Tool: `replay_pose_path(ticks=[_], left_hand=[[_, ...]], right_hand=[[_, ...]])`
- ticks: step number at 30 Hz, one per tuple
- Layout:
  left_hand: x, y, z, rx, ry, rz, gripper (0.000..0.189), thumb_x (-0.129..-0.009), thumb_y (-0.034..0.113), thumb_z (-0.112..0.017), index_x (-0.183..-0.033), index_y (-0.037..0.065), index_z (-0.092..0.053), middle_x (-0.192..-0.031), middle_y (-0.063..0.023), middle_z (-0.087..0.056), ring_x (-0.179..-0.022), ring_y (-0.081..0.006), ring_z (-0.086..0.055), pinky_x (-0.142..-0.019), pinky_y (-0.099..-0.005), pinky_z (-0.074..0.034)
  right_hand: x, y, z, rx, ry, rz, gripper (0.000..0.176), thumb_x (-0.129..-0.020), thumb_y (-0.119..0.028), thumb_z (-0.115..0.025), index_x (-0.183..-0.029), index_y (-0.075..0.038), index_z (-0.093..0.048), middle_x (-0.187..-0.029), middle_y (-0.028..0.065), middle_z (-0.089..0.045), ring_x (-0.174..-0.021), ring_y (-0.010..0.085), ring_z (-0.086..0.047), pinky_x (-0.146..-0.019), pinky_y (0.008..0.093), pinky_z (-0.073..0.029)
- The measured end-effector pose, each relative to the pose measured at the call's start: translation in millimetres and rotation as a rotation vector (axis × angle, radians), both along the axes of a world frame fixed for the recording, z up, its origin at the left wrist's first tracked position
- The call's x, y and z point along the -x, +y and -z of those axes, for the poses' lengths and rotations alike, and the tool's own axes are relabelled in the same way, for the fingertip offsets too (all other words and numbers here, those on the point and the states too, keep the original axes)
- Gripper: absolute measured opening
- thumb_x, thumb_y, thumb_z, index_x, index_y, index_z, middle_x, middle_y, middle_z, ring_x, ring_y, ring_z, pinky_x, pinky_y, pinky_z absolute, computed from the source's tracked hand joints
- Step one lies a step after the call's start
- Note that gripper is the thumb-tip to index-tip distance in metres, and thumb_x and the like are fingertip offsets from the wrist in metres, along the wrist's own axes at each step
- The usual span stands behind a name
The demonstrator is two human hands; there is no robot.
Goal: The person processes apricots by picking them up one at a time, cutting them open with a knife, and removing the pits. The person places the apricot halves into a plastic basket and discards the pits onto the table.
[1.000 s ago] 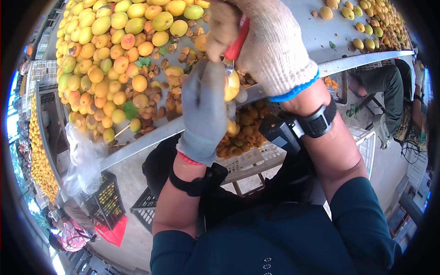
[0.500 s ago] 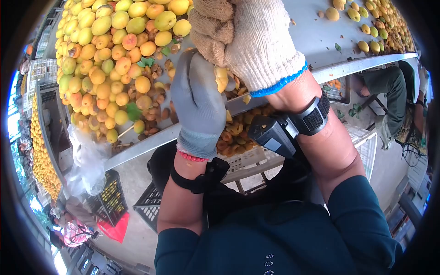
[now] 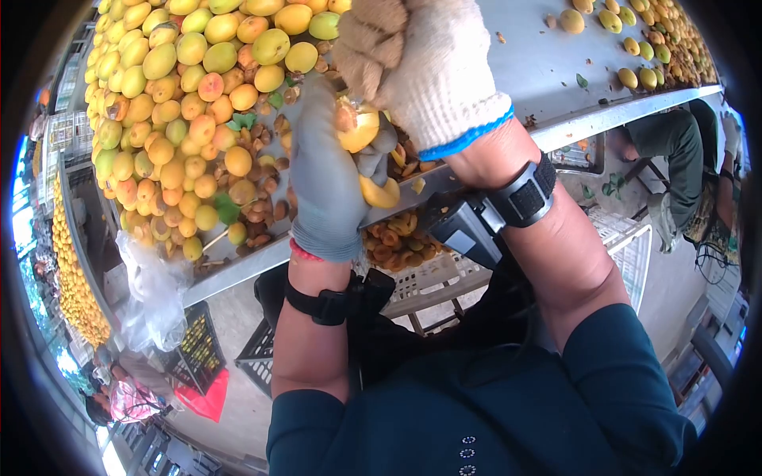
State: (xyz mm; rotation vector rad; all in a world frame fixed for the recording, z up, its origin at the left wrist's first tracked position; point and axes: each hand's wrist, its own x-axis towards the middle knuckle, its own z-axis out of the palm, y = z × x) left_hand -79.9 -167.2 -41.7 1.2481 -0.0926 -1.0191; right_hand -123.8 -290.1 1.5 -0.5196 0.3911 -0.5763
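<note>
My left hand (image 3: pixel 324 178), in a grey coated glove, is curled around a split-looking apricot (image 3: pixel 361 133) whose orange flesh shows. A curved apricot piece (image 3: pixel 381 193) sits lower, by its fingers. Close beside it, my right hand (image 3: pixel 425 75), in a knit glove with a blue cuff, is closed in a fist. What that fist holds, if anything, is hidden. Both hands are above the metal table's edge, beside a heap of whole apricots (image 3: pixel 178 119). Brown pits and scraps (image 3: pixel 266 190) lie between the heap and my left hand.
Below the table rim (image 3: pixel 230 274), a pale crate (image 3: pixel 452 279) holds opened apricots (image 3: pixel 401 242). A plastic bag (image 3: pixel 151 293) hangs at the left edge, above a dark crate (image 3: pixel 198 349). More apricots (image 3: pixel 627 78) lie at right, where another person's leg (image 3: pixel 675 151) shows.
My left hand has turned and opened its grip outward, bringing the apricot and the curved piece into view. My right fist has shifted slightly left.
</note>
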Motion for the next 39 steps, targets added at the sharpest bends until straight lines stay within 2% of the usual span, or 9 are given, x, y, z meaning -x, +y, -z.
replay_pose_path(ticks=[5,15,18,26,29,32,33,36,39], left_hand=[[4,10,20,-0.216,-0.975,0.128,0.031,-0.103,0.024,-0.046,-0.110,-0.004,-0.056,-0.097,-0.0111,-0.061,-0.085,-0.0216,-0.062,-0.071,-0.0307,-0.052],[-1,7,-6,0.059,0.149,0.074,0.047,-0.104,0.046,-0.039,-0.093,0.005,-0.060,-0.073,-0.0074,-0.062,-0.054,-0.0102,-0.054,-0.048,-0.0245,-0.043],[14,-8,-18,-0.102,0.072,-0.078,0.046,-0.105,0.047,-0.037,-0.077,0.014,-0.053,-0.052,0.0025,-0.044,-0.042,-0.0066,-0.034,-0.040,-0.0226,-0.024],[8,-11,-9,-0.067,0.230,-0.059,0.044,-0.104,0.049,-0.037,-0.084,0.014,-0.055,-0.052,0.0017,-0.043,-0.040,-0.0079,-0.035,-0.037,-0.0224,-0.025],[5,-12,-4,-0.062,0.286,-0.048,0.041,-0.104,0.047,-0.036,-0.089,0.014,-0.055,-0.054,0.0008,-0.044,-0.039,-0.0090,-0.035,-0.036,-0.0233,-0.025],[3,-14,-6,-0.032,0.286,-0.045,0.039,-0.105,0.045,-0.037,-0.089,0.013,-0.054,-0.056,0.0001,-0.045,-0.040,-0.0094,-0.035,-0.036,-0.0234,-0.026],[3,-14,-8,-0.006,0.283,-0.040,0.038,-0.105,0.044,-0.037,-0.089,0.013,-0.054,-0.057,-0.0002,-0.045,-0.040,-0.0094,-0.036,-0.037,-0.0232,-0.026],[-4,-18,-6,0.021,0.111,-0.188,0.036,-0.104,0.042,-0.041,-0.086,0.013,-0.053,-0.058,-0.0003,-0.045,-0.042,-0.0097,-0.037,-0.038,-0.0222,-0.028],[-14,-5,-8,-0.023,-0.155,-0.198,0.031,-0.104,0.035,-0.045,-0.095,0.008,-0.058,-0.070,-0.0036,-0.053,-0.053,-0.0104,-0.050,-0.046,-0.0231,-0.039]], right_hand=[[4,-4,-1,-0.042,-0.058,0.045,0.030,-0.102,-0.031,-0.045,-0.075,-0.018,-0.042,-0.058,-0.0048,-0.038,-0.042,0.0106,-0.035,-0.037,0.0264,-0.033],[-6,-2,7,-0.250,-0.102,-0.005,0.035,-0.104,-0.037,-0.043,-0.073,-0.019,-0.041,-0.057,-0.0051,-0.036,-0.045,0.0123,-0.033,-0.041,0.0289,-0.029],[-10,-3,23,-0.201,-0.123,0.039,0.036,-0.105,-0.038,-0.042,-0.074,-0.019,-0.040,-0.057,-0.0052,-0.036,-0.045,0.0125,-0.032,-0.040,0.0302,-0.028],[-12,-8,59,-0.305,-0.383,-0.080,0.039,-0.100,-0.041,-0.053,-0.072,-0.014,-0.051,-0.051,-0.0027,-0.040,-0.045,0.0161,-0.040,-0.045,0.0315,-0.037],[-15,-3,40,-0.280,-0.177,0.002,0.045,-0.103,-0.047,-0.045,-0.068,-0.020,-0.038,-0.050,-0.0045,-0.027,-0.042,0.0140,-0.026,-0.041,0.0294,-0.026],[-6,-13,65,-0.189,-0.447,-0.144,0.029,-0.101,-0.036,-0.054,-0.082,-0.015,-0.062,-0.060,-0.0064,-0.049,-0.051,0.0064,-0.048,-0.044,0.0197,-0.042],[-7,-8,20,-0.352,-0.004,0.067,0.041,-0.104,-0.041,-0.047,-0.068,-0.020,-0.047,-0.053,-0.0080,-0.034,-0.043,0.0087,-0.037,-0.038,0.0213,-0.035],[-1,-22,16,-0.343,-0.183,0.095,0.040,-0.104,-0.041,-0.047,-0.071,-0.019,-0.050,-0.052,-0.0085,-0.035,-0.042,0.0057,-0.036,-0.034,0.0205,-0.029],[19,-31,0,0.278,0.200,-0.268,0.028,-0.098,-0.037,-0.058,-0.098,-0.010,-0.064,-0.062,-0.0017,-0.054,-0.052,0.0078,-0.052,-0.038,0.0225,-0.037]])
